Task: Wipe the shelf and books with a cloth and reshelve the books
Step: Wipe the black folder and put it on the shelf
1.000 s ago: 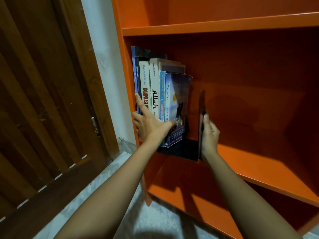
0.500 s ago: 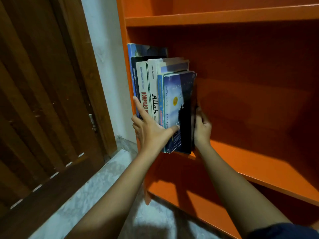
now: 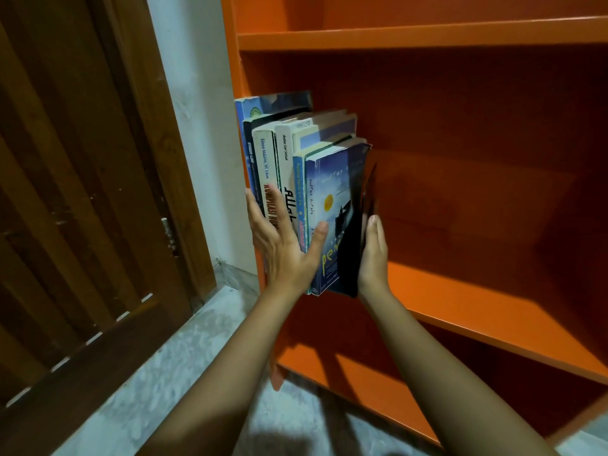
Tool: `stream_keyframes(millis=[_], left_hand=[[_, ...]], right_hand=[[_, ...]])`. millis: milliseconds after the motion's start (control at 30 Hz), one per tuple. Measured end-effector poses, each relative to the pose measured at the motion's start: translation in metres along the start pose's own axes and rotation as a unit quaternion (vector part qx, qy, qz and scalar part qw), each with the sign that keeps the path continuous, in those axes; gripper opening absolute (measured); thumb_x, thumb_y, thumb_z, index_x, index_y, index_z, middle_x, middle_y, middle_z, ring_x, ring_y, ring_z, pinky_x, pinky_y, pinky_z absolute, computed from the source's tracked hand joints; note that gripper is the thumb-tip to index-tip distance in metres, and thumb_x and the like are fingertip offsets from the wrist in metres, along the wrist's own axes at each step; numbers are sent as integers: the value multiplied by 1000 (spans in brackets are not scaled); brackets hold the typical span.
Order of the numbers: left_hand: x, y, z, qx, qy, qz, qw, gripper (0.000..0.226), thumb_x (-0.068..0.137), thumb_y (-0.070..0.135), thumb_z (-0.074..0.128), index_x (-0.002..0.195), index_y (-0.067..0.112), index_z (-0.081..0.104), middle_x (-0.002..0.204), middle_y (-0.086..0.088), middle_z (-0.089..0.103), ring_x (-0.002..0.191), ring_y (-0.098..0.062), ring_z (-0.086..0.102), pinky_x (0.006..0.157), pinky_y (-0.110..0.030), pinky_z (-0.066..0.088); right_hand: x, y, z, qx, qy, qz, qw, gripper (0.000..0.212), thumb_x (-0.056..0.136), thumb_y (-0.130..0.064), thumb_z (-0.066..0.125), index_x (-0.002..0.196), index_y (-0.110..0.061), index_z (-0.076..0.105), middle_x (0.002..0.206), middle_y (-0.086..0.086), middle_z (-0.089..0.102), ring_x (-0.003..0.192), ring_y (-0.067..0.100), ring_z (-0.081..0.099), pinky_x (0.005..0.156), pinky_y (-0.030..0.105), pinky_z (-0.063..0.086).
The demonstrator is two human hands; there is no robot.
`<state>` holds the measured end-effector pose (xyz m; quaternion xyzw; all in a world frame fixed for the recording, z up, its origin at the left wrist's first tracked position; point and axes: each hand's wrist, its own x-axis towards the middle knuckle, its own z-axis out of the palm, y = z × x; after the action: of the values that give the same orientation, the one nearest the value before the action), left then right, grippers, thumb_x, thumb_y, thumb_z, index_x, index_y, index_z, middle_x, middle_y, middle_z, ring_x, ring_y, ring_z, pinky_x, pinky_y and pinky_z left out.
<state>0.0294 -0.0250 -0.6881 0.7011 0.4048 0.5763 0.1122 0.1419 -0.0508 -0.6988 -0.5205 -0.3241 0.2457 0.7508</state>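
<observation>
Several books point(image 3: 296, 179) stand upright at the left end of the orange shelf point(image 3: 467, 304), their spines sticking out past its front edge. My left hand point(image 3: 283, 248) presses flat on the spines with fingers spread, and its thumb lies on the blue cover of the rightmost book point(image 3: 332, 205). A thin black bookend point(image 3: 370, 192) stands against that book's right side. My right hand point(image 3: 373, 255) lies flat against the bookend, fingers pointing up. No cloth is in view.
The orange bookcase has a shelf above point(image 3: 427, 34) and a lower shelf point(image 3: 362, 383). A white wall strip point(image 3: 197, 126) and a dark wooden door point(image 3: 82, 209) stand to the left. Grey marble floor point(image 3: 164, 383) lies below.
My right hand has slid the black bookend left until it meets the rightmost book. My left hand has stayed on the spines. The view has moved closer.
</observation>
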Motion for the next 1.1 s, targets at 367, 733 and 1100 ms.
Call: stream_keyframes(millis=[367, 733, 1100], left_hand=[[5, -5, 14, 13, 27, -1, 1000, 83, 83, 77, 9, 146, 23, 0, 156, -19, -4, 145, -29, 1, 113, -54, 10], [5, -8, 16, 38, 13, -18, 999, 79, 85, 74, 13, 147, 27, -1, 157, -16, -9, 145, -26, -5, 112, -52, 5], [1, 3, -9, 49, -51, -26, 997, 82, 84, 70, 29, 150, 29, 5, 157, -12, -10, 145, -30, 1, 113, -55, 16]], right_hand=[[-3, 7, 38, -58, 8, -19, 998, 47, 103, -28, 25, 147, -10, 22, 156, 4, 19, 145, 17, 11, 119, 34, 7], [-8, 2, 32, -78, -35, -4, 996, 50, 103, -33, 20, 149, -15, 14, 158, -1, 8, 146, 12, 0, 114, 24, -2], [-17, -7, 9, -153, -66, -33, 985, 49, 102, -30, 31, 148, -15, 22, 156, 8, 18, 143, 17, 16, 100, 11, 12]])
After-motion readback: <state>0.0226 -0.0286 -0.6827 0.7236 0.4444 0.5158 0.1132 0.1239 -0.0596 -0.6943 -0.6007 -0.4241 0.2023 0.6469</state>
